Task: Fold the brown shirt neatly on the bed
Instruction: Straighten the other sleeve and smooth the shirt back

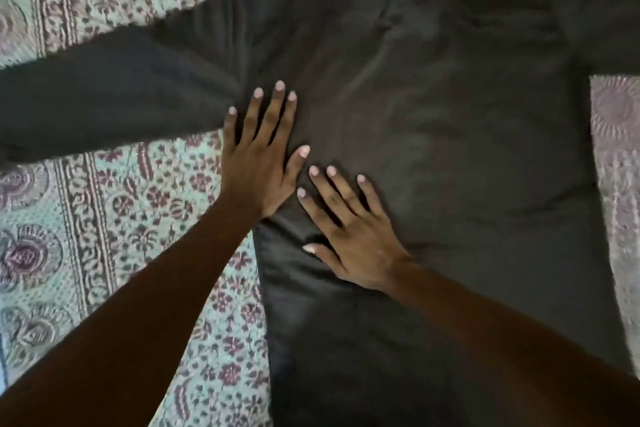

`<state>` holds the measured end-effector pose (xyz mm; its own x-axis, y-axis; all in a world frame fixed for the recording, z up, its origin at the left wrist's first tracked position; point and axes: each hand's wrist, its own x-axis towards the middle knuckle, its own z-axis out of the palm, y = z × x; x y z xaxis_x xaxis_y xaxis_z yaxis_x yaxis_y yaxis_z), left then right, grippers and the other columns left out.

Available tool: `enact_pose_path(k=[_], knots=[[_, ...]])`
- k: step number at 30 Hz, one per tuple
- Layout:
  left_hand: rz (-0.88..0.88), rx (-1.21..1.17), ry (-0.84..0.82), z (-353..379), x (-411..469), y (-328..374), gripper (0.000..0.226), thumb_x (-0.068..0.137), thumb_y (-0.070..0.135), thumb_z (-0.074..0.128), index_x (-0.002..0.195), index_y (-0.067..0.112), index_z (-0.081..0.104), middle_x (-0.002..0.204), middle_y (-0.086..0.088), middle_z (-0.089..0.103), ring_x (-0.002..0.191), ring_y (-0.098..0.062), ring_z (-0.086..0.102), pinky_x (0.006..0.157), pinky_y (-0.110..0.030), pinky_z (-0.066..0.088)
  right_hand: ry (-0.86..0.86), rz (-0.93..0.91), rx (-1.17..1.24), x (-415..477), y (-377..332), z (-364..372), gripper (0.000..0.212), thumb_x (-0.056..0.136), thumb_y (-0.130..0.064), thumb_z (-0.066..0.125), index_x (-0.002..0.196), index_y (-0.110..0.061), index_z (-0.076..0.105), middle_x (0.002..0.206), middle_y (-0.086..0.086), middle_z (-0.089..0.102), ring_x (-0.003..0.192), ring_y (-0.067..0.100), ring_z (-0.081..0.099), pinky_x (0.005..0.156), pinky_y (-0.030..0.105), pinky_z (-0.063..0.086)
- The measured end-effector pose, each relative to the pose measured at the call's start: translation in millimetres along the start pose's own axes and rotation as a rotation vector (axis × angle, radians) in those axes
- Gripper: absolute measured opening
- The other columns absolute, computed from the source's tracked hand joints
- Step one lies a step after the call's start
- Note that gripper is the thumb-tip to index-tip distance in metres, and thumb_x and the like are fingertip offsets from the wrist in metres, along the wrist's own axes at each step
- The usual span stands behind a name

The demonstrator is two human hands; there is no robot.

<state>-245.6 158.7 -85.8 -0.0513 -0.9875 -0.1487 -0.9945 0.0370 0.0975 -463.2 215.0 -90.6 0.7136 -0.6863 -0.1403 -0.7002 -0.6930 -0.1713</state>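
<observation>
Two flat palms were all that held the brown shirt (433, 149) in place, and that was the risk. It lay spread across the centre and right of the frame on the patterned bedspread (104, 253), one long sleeve (104, 90) stretched toward the left edge and the other running off the upper right. Creases showed in the cloth at upper centre, near the chest. If the hands slid sideways while pressing, I judged the fabric could bunch against the quilted cover and set new wrinkles into the fold; a fold started before those creases were smoothed would likely come out crooked.

Neither hand gripped anything. The left hand (263, 156) lay fully open, fingers spread, pressing where the sleeve met the body, its heel at the shirt's left edge. The right hand (349, 229) was equally open just below and right of it, palm down on the shirt's body, thumb toward the hem.
</observation>
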Motion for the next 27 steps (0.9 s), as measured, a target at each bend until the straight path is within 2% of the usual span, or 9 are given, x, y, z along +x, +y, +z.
enact_pose_path(k=[2,5,6,10,12,16,21,24,27], knots=[[-0.014,0.014,-0.013,8.0,-37.8,10.5,0.073,0.106,0.059,0.019,0.165,0.020,0.003,0.174,-0.001,0.000,0.161,-0.025,0.002,0.126,-0.055,0.011,0.014,0.036,-0.026,-28.6,3.7,2.4,0.074,0.102,-0.066,0.037,0.164,-0.027,0.021,0.173,0.008,0.009,0.160,0.028,0.007,0.124,0.061,0.013],[0.033,0.020,-0.034,15.9,-89.2,28.2,0.075,0.105,0.058,0.025,0.165,0.018,0.004,0.174,-0.002,0.001,0.161,-0.024,0.001,0.127,-0.053,0.011,0.016,0.447,0.002,-44.0,8.3,0.2,0.079,0.098,-0.075,0.032,0.164,-0.036,0.014,0.173,0.011,-0.001,0.160,0.034,-0.002,0.123,0.063,0.003],[0.064,0.017,-0.040,19.1,-106.4,34.1,0.075,0.105,0.058,0.026,0.165,0.018,0.004,0.174,-0.002,0.001,0.161,-0.024,0.001,0.127,-0.053,0.011,0.006,0.501,0.007,-50.4,1.9,1.6,0.080,0.097,-0.076,0.030,0.164,-0.036,0.012,0.173,0.011,-0.003,0.159,0.036,-0.004,0.124,0.063,0.002],[0.107,-0.017,-0.078,27.9,-175.1,51.9,0.078,0.104,0.057,0.032,0.165,0.014,0.009,0.174,-0.005,0.002,0.161,-0.025,0.002,0.127,-0.053,0.013,-0.021,0.162,0.028,-110.1,-53.7,17.3,0.077,0.100,-0.070,0.035,0.164,-0.031,0.017,0.173,0.010,0.005,0.160,0.034,0.002,0.121,0.066,0.014],[0.130,-0.031,-0.091,31.9,-211.8,59.7,0.078,0.104,0.057,0.033,0.164,0.012,0.011,0.173,-0.007,0.003,0.160,-0.027,0.002,0.127,-0.054,0.014,-0.029,0.110,0.015,-143.4,-70.9,23.0,0.072,0.102,-0.065,0.036,0.164,-0.033,0.018,0.173,0.007,0.008,0.160,0.031,0.006,0.121,0.063,0.018],[0.198,-0.022,-0.140,39.3,-276.4,73.4,0.080,0.103,0.059,0.035,0.165,0.014,0.011,0.173,-0.008,0.001,0.160,-0.027,0.002,0.126,-0.055,0.016,-0.082,0.492,0.008,-192.0,-75.8,20.4,0.074,0.099,-0.068,0.035,0.163,-0.039,0.014,0.174,0.008,0.002,0.160,0.035,0.002,0.124,0.061,0.014],[0.258,-0.089,-0.201,37.7,-350.2,90.5,0.080,0.102,0.062,0.036,0.164,0.017,0.016,0.174,-0.006,0.002,0.160,-0.026,0.003,0.124,-0.059,0.017,-0.216,0.400,0.035,-286.8,-107.4,16.0,0.071,0.100,-0.071,0.028,0.163,-0.041,0.015,0.174,0.006,-0.002,0.160,0.034,0.004,0.121,0.062,0.025],[0.142,-0.212,-0.111,27.2,-351.6,101.3,0.062,0.105,0.051,0.035,0.158,0.019,0.038,0.172,-0.004,0.017,0.159,-0.024,0.016,0.120,-0.058,0.024,-0.093,0.623,0.124,-273.5,-112.8,-0.1,0.069,0.102,-0.068,0.025,0.163,-0.035,0.021,0.173,0.010,0.006,0.159,0.034,0.010,0.125,0.055,0.024],[0.038,-0.334,0.033,23.4,-297.9,110.4,0.056,0.107,0.041,0.037,0.155,0.013,0.040,0.171,-0.010,0.019,0.157,-0.030,0.019,0.124,-0.050,0.025,0.052,0.577,0.134,-216.7,-85.7,-1.2,0.064,0.105,-0.058,0.035,0.161,-0.027,0.030,0.172,0.012,0.010,0.159,0.035,0.010,0.125,0.055,0.023]])
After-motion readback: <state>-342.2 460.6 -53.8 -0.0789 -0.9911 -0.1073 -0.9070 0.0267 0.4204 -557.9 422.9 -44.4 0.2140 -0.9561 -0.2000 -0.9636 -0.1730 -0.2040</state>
